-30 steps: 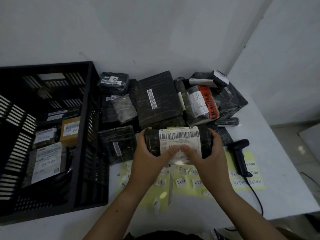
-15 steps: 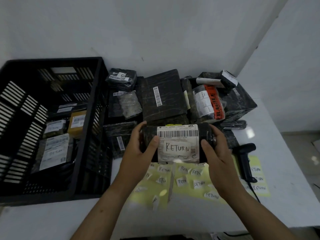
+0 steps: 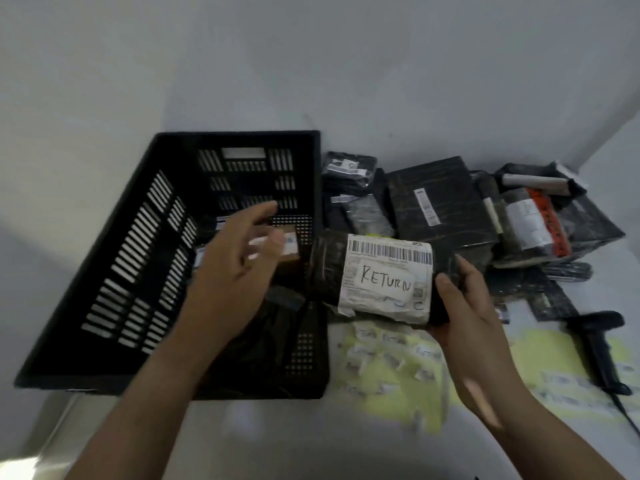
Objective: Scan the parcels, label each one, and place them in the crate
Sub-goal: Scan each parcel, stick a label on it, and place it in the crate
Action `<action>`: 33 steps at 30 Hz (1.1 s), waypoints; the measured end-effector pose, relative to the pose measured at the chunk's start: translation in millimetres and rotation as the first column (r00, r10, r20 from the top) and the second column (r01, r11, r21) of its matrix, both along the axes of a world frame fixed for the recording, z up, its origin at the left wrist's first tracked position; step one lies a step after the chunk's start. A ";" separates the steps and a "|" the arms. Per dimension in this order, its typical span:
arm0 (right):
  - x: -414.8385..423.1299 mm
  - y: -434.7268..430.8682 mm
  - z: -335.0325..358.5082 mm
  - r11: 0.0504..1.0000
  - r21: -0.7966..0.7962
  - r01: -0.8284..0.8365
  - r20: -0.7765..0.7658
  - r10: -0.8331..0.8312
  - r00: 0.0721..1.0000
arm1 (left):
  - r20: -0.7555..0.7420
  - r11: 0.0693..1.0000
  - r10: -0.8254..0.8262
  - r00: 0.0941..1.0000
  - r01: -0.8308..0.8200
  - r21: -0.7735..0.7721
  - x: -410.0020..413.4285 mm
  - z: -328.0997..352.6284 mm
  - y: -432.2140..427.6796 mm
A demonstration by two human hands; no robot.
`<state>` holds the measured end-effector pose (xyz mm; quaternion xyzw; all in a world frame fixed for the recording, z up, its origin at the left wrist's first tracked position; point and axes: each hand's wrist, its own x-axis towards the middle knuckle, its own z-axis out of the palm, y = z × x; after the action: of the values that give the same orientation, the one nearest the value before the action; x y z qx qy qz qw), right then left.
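My right hand [image 3: 464, 317] grips the right end of a black-wrapped parcel [image 3: 374, 275]. Its white shipping label carries a barcode and a "RETURN" sticker. The parcel hangs above the table, its left end at the crate's right wall. My left hand [image 3: 235, 271] hovers over the black slotted crate [image 3: 145, 258], fingers spread, holding nothing. Inside the crate a brown parcel [image 3: 289, 244] with a white label shows behind my left hand; other contents are mostly hidden.
A heap of black-wrapped parcels [image 3: 433, 209] lies at the back of the white table, one with an orange fragile tape [image 3: 550, 226]. Yellow sheets of "RETURN" stickers [image 3: 391, 365] lie in front. A black barcode scanner [image 3: 595, 344] lies at the right.
My left hand has let go of the parcel and moved left over the crate. My right hand has carried the parcel left toward the crate. The view has swung left.
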<state>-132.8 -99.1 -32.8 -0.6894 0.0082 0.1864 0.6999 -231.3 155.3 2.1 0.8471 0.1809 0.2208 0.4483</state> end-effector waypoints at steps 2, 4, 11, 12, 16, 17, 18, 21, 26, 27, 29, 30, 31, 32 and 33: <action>-6.2 34.2 -1.3 0.998 0.026 -0.053 -0.070 0.055 0.996 | -0.061 0.987 0.051 0.997 -0.041 0.155 -18.5 -5.4 59.1; -8.6 69.4 0.3 0.993 0.037 -0.109 -0.092 0.112 0.989 | -0.108 0.944 0.101 0.989 -0.061 0.323 -33.1 -17.1 116.1; -11.8 181.7 -4.5 0.959 -0.073 -0.275 -0.151 0.262 0.953 | -0.360 0.839 0.229 0.904 0.004 0.543 -51.0 -67.1 227.7; -12.3 195.8 -8.0 0.957 -0.084 -0.277 -0.170 0.260 0.951 | -0.367 0.833 0.232 0.901 0.011 0.553 -51.2 -72.7 231.4; -12.4 245.1 -34.0 0.965 -0.095 -0.244 -0.353 0.197 0.915 | -0.336 0.849 0.203 0.920 0.006 0.529 -48.2 -80.1 235.3; -12.1 254.5 -43.6 0.965 -0.117 -0.236 -0.401 0.172 0.900 | -0.338 0.855 0.208 0.918 -0.002 0.519 -47.6 -79.2 234.5; -11.4 262.2 -53.5 0.962 -0.144 -0.233 -0.455 0.145 0.879 | -0.344 0.859 0.215 0.914 -0.009 0.513 -47.4 -79.0 234.3; -14.3 281.0 -82.8 0.936 -0.218 -0.277 -0.584 0.102 0.805 | -0.380 0.852 0.225 0.897 0.007 0.523 -47.2 -77.5 230.9; -24.0 303.7 -117.8 0.865 -0.284 -0.413 -0.595 0.179 0.784 | -0.421 0.807 0.242 0.874 0.060 0.588 -46.7 -77.1 229.4; -25.6 304.6 -123.5 0.835 -0.313 -0.453 -0.574 0.214 0.790 | -0.423 0.806 0.240 0.874 0.063 0.589 -46.7 -77.5 229.4; -28.8 302.4 -131.5 0.775 -0.357 -0.521 -0.514 0.303 0.803 | -0.422 0.809 0.238 0.875 0.063 0.585 -46.5 -78.4 229.9; -30.9 299.8 -134.6 0.764 -0.362 -0.534 -0.489 0.333 0.807 | -0.423 0.808 0.239 0.874 0.062 0.586 -46.8 -78.9 230.1; -32.4 296.5 -136.7 0.763 -0.359 -0.537 -0.472 0.349 0.810 | -0.421 0.807 0.242 0.874 0.060 0.588 -47.1 -79.6 230.6; -33.8 293.5 -136.5 0.763 -0.353 -0.541 -0.459 0.362 0.811 | -0.417 0.804 0.245 0.875 0.057 0.592 -47.2 -80.4 231.2; -34.5 291.4 -135.1 0.763 -0.346 -0.546 -0.449 0.376 0.810 | -0.415 0.801 0.249 0.875 0.055 0.596 -47.2 -80.2 231.4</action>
<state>-167.3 192.3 -167.9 -0.7694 0.0050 0.4687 0.4339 -278.5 386.7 -78.1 0.9605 0.2515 0.0754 0.0919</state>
